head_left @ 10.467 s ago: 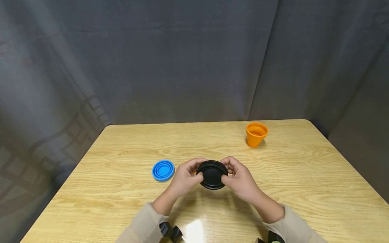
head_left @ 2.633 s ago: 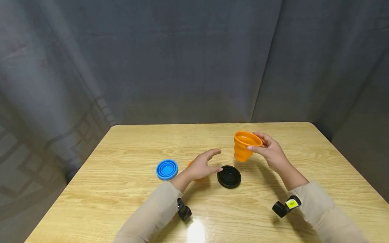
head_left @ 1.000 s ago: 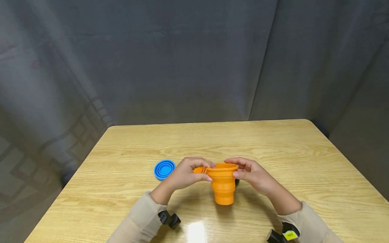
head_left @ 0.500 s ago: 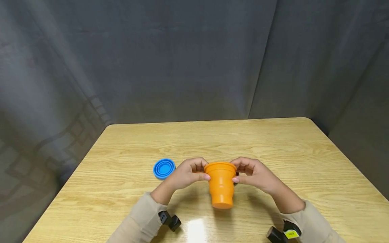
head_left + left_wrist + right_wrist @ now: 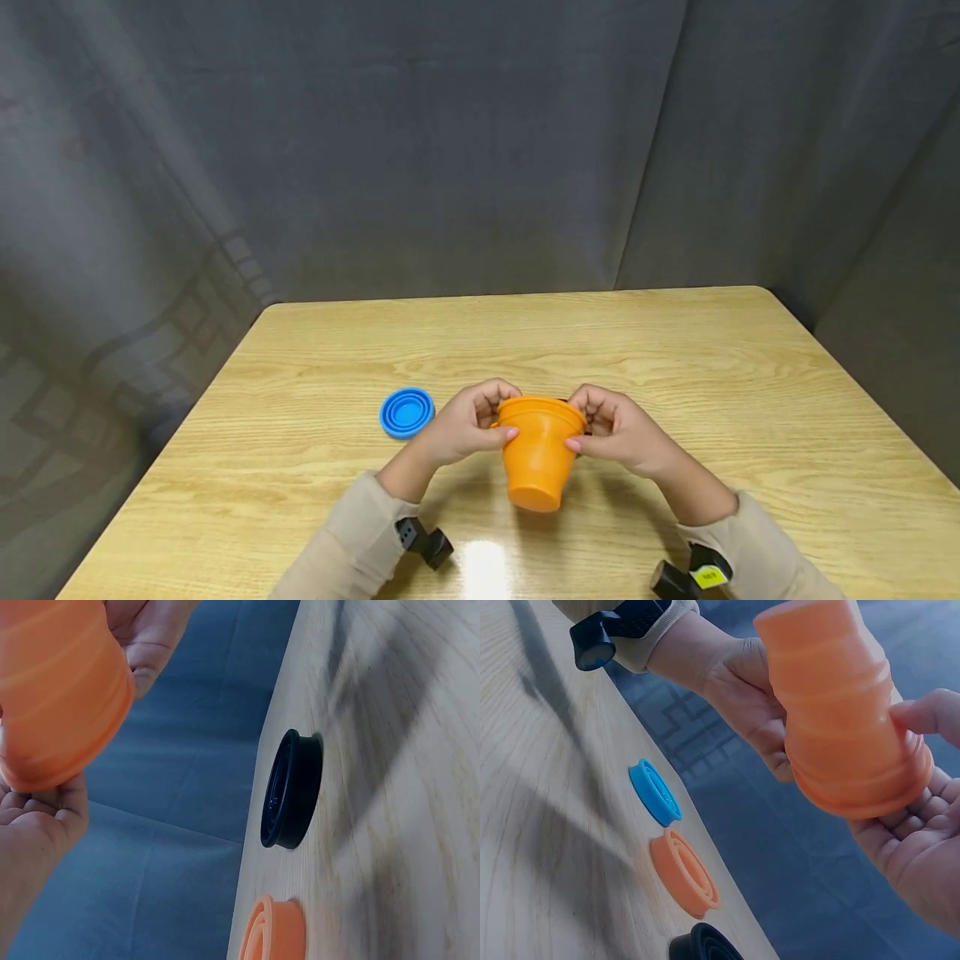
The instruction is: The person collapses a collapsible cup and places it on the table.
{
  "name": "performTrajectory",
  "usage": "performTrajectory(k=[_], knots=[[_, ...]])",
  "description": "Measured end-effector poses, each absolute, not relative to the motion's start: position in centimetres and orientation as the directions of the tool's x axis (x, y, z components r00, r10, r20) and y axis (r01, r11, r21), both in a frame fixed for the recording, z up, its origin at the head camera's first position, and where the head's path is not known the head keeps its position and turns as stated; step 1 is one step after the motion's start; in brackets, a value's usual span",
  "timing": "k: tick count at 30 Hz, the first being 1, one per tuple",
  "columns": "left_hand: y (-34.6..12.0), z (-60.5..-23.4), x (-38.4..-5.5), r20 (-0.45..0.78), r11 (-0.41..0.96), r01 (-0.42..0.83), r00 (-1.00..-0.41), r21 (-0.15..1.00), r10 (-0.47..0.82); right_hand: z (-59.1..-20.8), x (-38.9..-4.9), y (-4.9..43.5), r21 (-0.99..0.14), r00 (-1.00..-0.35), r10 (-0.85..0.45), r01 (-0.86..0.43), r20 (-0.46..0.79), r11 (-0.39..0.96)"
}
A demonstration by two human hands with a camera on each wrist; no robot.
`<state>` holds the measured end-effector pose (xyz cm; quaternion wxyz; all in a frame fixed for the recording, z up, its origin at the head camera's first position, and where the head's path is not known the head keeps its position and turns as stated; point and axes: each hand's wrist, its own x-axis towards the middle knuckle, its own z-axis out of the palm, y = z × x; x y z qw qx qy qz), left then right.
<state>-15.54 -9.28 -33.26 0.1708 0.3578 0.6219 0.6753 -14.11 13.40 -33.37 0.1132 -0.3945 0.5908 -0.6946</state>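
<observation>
Both hands hold an orange collapsible cup above the table, its ribbed wall extended. The cup is tilted, so its base faces the person. My left hand grips the rim on one side, thumb on the outer wall. On the other side my right hand pinches the rim likewise. Below, in the left wrist view, a flattened black collapsible cup lies near a flattened orange cup. In the head view, hands and cup hide nearly all of both. A flattened blue cup lies left of the left hand.
The wooden table reaches back to a grey curtain. In the right wrist view, the blue, orange and black flattened cups lie in a row. Each wrist carries a small black camera.
Earlier both hands held the black cup; later it lay on the table and the right hand lifted the orange cup from the back right. The left hand joined, and the cup's base has tipped towards the person.
</observation>
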Motion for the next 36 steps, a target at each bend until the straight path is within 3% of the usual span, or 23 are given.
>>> performTrajectory(k=[17,20,27,29,36], knots=[[-8.3,-34.4,-15.5,0.259,-0.027,0.287,-0.813,0.957,0.521,-33.8,-13.6,12.4,-0.951,-0.842,-0.457,-0.309,0.287,-0.027],[-8.6,-34.5,-15.5,0.267,-0.011,0.305,-0.815,0.952,0.514,-33.8,-13.6,12.5,-0.950,-0.822,-0.483,-0.302,0.301,-0.080],[-8.7,-34.5,-15.7,0.257,0.007,0.291,-0.856,0.957,0.448,-34.3,-14.1,12.9,-0.889,-0.643,-0.622,-0.242,0.447,-0.389],[-8.5,-34.5,-15.7,0.260,0.003,0.290,-0.863,0.957,0.434,-34.6,-14.1,12.8,-0.888,-0.645,-0.621,-0.235,0.446,-0.395],[-8.2,-34.7,-15.7,0.245,0.083,0.315,-0.855,0.945,0.456,-34.9,-13.7,12.3,-0.926,-0.754,-0.542,-0.255,0.371,-0.280]])
